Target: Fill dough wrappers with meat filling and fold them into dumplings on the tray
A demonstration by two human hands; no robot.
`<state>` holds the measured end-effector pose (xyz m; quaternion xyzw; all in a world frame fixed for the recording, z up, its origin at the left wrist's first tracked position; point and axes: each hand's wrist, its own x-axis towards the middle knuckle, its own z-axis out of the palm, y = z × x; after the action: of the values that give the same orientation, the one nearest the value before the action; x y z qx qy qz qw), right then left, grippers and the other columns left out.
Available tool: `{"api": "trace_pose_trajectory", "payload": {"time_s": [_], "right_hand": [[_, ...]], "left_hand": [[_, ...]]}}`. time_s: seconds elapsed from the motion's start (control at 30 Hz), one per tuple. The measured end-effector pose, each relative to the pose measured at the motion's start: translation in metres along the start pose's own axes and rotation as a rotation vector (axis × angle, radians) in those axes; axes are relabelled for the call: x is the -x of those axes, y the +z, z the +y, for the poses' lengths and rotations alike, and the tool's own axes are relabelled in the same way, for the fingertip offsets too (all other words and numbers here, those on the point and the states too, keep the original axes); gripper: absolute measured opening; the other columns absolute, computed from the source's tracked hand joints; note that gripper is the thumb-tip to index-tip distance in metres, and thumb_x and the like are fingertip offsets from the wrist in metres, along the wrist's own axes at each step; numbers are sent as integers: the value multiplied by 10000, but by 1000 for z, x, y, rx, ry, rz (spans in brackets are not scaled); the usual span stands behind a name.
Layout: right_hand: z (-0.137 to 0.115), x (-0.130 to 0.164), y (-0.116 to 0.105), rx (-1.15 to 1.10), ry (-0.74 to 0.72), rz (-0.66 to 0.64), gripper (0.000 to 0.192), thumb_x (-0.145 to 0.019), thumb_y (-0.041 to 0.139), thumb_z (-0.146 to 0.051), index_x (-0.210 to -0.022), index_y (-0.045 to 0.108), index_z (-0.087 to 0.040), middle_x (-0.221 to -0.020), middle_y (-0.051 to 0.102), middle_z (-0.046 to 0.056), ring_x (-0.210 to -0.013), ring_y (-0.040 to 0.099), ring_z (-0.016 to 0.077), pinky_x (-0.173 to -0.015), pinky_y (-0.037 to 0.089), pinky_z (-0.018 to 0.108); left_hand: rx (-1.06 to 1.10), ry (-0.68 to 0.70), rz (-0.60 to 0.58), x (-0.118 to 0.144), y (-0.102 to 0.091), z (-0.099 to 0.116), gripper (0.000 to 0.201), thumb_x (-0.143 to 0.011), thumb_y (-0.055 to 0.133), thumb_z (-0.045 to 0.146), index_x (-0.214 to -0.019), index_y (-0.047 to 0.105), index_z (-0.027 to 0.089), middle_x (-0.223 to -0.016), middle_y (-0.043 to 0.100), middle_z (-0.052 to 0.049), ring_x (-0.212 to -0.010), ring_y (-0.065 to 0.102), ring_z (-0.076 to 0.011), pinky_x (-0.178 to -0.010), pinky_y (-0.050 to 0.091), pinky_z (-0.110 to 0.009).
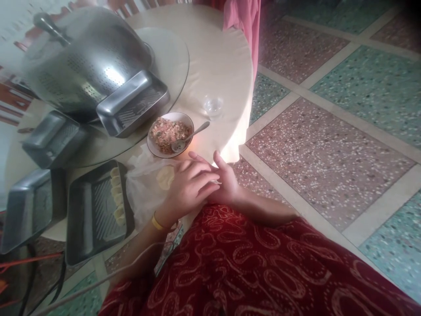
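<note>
My left hand (192, 184), with a yellow band at the wrist, lies over the palm of my right hand (226, 177), its fingers bent. The right palm faces up, thumb raised. A pale edge of a dumpling wrapper (215, 181) shows between the hands; the rest is hidden. Beside my left hand, round dough wrappers (165, 177) lie on a clear plastic bag (141, 177). Just beyond stands a bowl (188, 118) of minced filling (169, 131) with a metal spoon (200, 128) in it. Several folded dumplings (117, 193) line the right side of a dark metal tray (85, 219).
A large perforated steamer pot (88, 57) stands on the round turntable (171, 52). More metal pans (131, 105) lean or sit around it. A small clear glass (213, 105) stands on the cloth-covered table (217, 52). Pink cloth (248, 35) hangs at its far edge.
</note>
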<state>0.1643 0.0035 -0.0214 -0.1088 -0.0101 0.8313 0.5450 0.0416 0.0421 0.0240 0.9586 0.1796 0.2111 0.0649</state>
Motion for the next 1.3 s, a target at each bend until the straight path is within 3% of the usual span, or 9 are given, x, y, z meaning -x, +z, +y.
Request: {"api": "trace_pose_trajectory", "payload": {"time_s": [0.17,0.4,0.6,0.67,0.8,0.97,1.1,1.3], "right_hand": [[-1,1,-1,2,-9,4,510,-845,491,-650,-1148,564,-246,-903,669,19,-917,651,191,-835,555,363],[5,1,-9,7,-49,-52,505,-862,464,-654,-1093,574,-219,-884,653,19,-937,646,177,-866,542,343],[11,-3,-10,2,-99,-55,511,-835,488,-666,-1074,591,-226,-921,654,24,-935,644,179,-848,536,343],[10,-3,-9,-12,-96,-53,509,-858,443,-664,-1080,597,-234,-941,655,26,-939,644,172,-862,533,341],[3,2,-8,-45,-20,-24,562,-893,349,-661,-1164,582,-228,-964,668,27,-914,646,160,-862,543,330],[-1,6,-7,-84,9,-9,586,-880,366,-678,-1243,557,-259,-989,691,20,-827,645,154,-754,553,307],[0,5,-5,-31,-4,-6,596,-869,367,-683,-1232,568,-255,-1061,691,49,-879,637,190,-800,546,371],[1,4,-3,4,-29,2,597,-834,395,-699,-1204,582,-270,-1165,671,83,-1033,612,228,-850,539,415]], "left_hand": [[-3,85,-98,-5,1,0,170,-950,536,269,-859,673,224,-978,645,-22,-890,529,-190,-794,437,-367],[96,50,-220,-2,5,-4,219,-940,545,402,-1016,681,247,-1046,630,-40,-969,519,-210,-880,425,-392],[81,53,-294,-9,2,2,274,-983,453,309,-827,653,204,-1025,629,-42,-938,503,-209,-836,420,-383],[101,65,-295,-10,1,2,253,-979,468,333,-887,671,214,-1038,629,-42,-947,504,-210,-842,420,-384],[128,19,-165,-6,-2,0,295,-915,584,440,-1128,641,243,-1090,650,-37,-1008,537,-215,-873,418,-393],[73,-105,68,5,0,1,142,-911,608,288,-1027,662,226,-991,702,-19,-900,598,-184,-808,425,-381],[16,-74,130,12,8,5,57,-897,607,215,-890,663,227,-894,709,-5,-851,601,-183,-804,438,-383],[-38,-42,171,18,14,8,100,-910,596,220,-972,674,219,-912,724,-24,-881,601,-191,-811,458,-370]]}}
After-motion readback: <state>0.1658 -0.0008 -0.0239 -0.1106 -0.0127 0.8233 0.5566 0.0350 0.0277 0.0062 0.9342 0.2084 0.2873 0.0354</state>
